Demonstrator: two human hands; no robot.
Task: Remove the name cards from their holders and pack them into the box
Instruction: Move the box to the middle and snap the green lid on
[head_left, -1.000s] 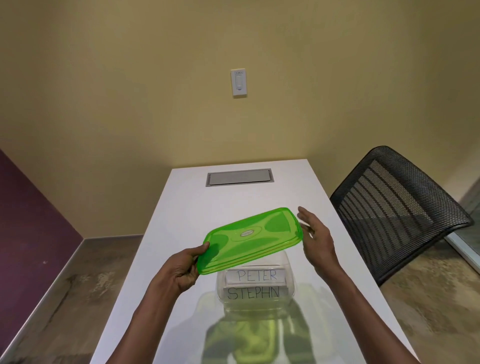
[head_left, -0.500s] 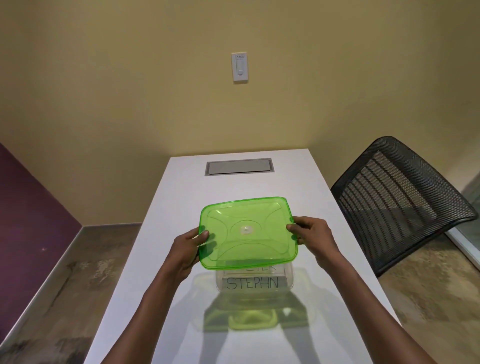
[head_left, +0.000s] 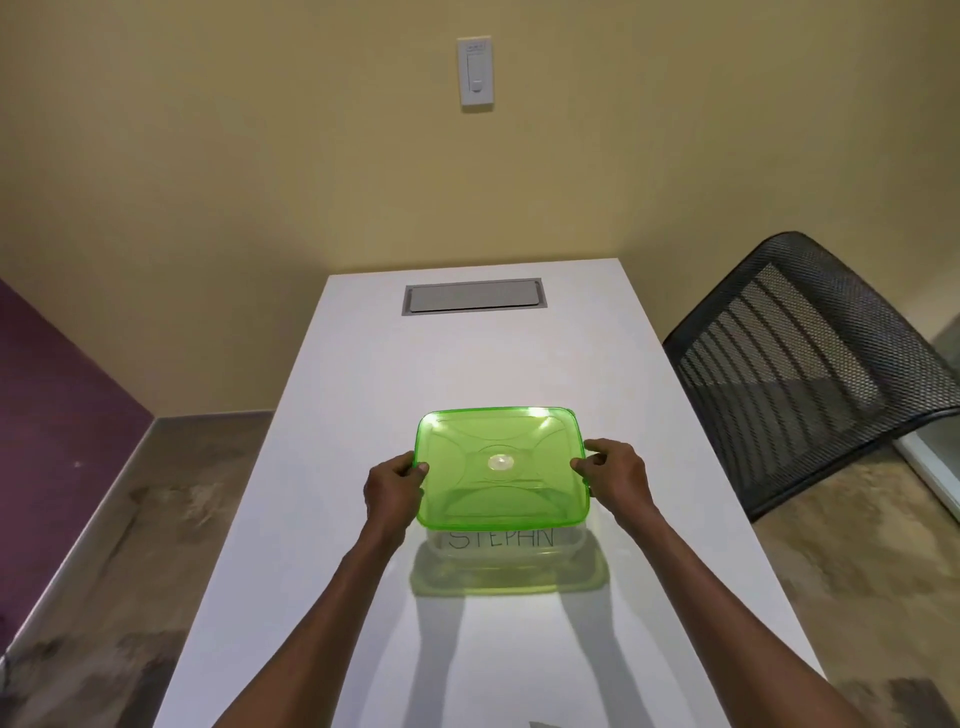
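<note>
Green translucent plastic fills the middle of the view: a square lid (head_left: 501, 467) with rounded corners lies level over a clear plastic box (head_left: 501, 545) that stands on the white table (head_left: 363, 364). The lid covers the whole mouth of the box; whether it is pressed fully home cannot be told. Through the near wall of the box a white name card (head_left: 501, 539) shows, with "STEPHN" written on it; the lid's near edge cuts off the top of the letters.

The left hand (head_left: 392, 488) grips the lid's left edge, its thumb on top near the rim and its fingers curled under and out of sight. The right hand (head_left: 615, 475) grips the right edge in the same way, thumb tip on the upper surface at the rim, the other fingers bent round the side. Both hands sit at about the middle of their edges, opposite each other, with the lid spanning between them and the box directly beneath.

A grey recessed panel (head_left: 474, 296) is set into the far end of the table. A black mesh chair (head_left: 810, 364) stands at the table's right. A white wall switch (head_left: 475, 70) sits on the yellow wall.
</note>
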